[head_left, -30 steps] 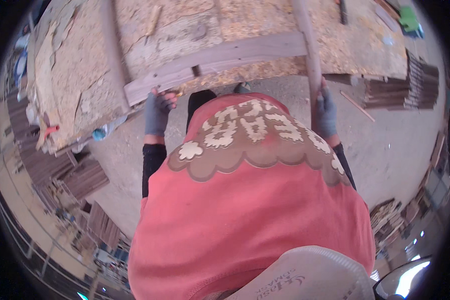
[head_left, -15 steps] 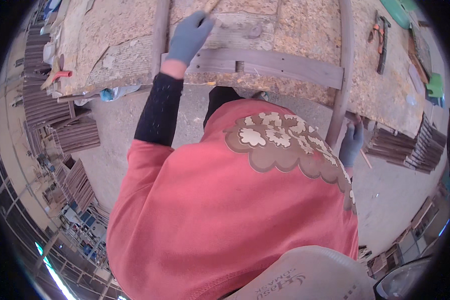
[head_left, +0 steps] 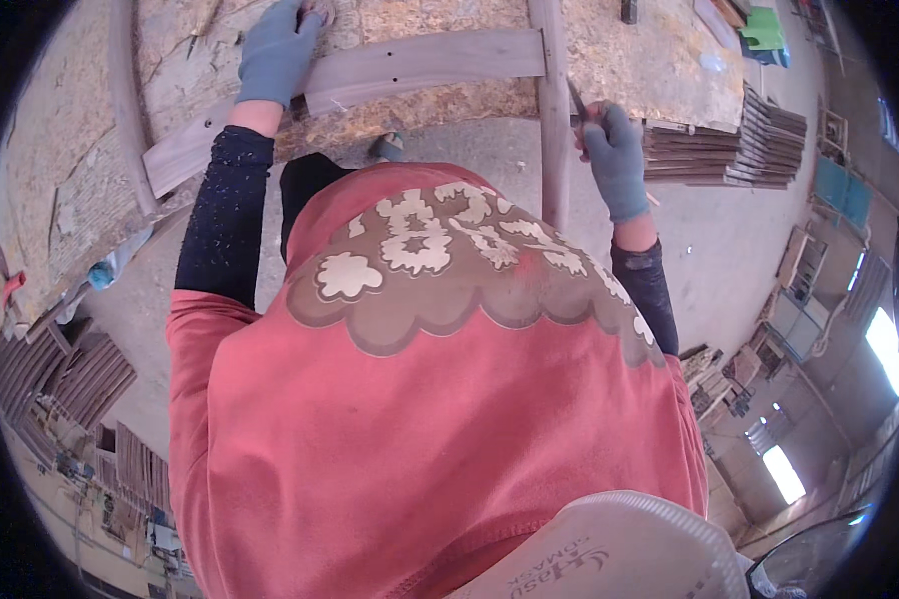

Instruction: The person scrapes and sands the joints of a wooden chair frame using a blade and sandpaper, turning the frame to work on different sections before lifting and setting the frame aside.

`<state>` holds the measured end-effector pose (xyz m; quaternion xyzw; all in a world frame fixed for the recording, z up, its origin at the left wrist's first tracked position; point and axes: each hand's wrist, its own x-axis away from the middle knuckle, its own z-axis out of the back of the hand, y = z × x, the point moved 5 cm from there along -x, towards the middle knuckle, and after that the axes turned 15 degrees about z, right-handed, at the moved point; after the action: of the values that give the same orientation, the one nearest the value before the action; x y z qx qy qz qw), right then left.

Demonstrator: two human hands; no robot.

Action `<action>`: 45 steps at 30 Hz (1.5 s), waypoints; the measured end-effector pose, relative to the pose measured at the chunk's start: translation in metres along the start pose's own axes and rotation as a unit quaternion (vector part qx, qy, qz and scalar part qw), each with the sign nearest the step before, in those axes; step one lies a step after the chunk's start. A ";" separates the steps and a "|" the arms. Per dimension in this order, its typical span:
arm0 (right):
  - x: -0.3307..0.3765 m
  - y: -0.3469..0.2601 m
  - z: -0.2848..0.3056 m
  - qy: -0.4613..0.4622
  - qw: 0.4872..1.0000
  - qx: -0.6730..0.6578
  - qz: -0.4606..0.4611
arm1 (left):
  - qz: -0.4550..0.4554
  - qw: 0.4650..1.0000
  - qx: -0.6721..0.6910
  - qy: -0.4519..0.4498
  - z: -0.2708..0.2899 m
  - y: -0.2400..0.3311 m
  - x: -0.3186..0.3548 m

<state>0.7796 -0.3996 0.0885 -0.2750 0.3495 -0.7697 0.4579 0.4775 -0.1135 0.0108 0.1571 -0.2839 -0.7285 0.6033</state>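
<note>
Chipboard bench [head_left: 659, 75] bears a wooden frame [head_left: 125, 95]; 2 gloved hands reach to it

Bare floor [head_left: 729, 240] shows below the bench, with stacked slats [head_left: 714, 160] just beyond its right end and more slats [head_left: 90, 384] at the lower left. Bright windows [head_left: 784, 474] stand far off at the right. On the bench lies the frame: 2 posts joined by 1 flat rail [head_left: 430, 62], which runs near the front edge, slants across the view and has small dark holes. Its right post [head_left: 556, 130] juts out past that edge, over the floor.

Both hands wear grey-blue gloves with bare fingertips. The left hand [head_left: 275, 55] is stretched over the bench, its wrist crossing above the rail and hiding part of it. Its fingers bend at the top border of the view; whether they hold anything I cannot tell.

The right hand [head_left: 612, 160] is just right of the right post, by the bench edge. Its fingers are curled, and thumb and fingertips appear to pinch a thin dark rod [head_left: 576, 100], which points up beside the post. What kind of rod is too small to make out.

Near the bench's far right corner is a green thing [head_left: 764, 28]; at its left edge, a small red thing [head_left: 13, 286]. 1 shoe [head_left: 390, 148] shows under the front edge.
</note>
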 end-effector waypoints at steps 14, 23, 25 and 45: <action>-0.061 -0.013 -0.006 -0.152 0.896 0.389 0.152 | 0.064 0.829 0.528 -0.172 -0.020 0.027 0.034; -0.060 -0.023 -0.013 -0.150 0.839 0.472 0.225 | -0.012 0.921 0.381 -0.082 -0.007 0.036 0.049; -0.059 -0.024 -0.015 -0.152 0.815 0.503 0.244 | -0.006 0.931 0.357 -0.082 -0.012 0.034 0.047; -0.065 -0.035 -0.017 -0.214 0.733 0.593 0.255 | -0.062 0.938 0.340 -0.027 -0.008 0.035 0.046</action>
<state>0.7771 -0.3243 0.0989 -0.0062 -0.2283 -0.5961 0.7698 0.4994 -0.1636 0.0302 0.3508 -0.5207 -0.6280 0.4598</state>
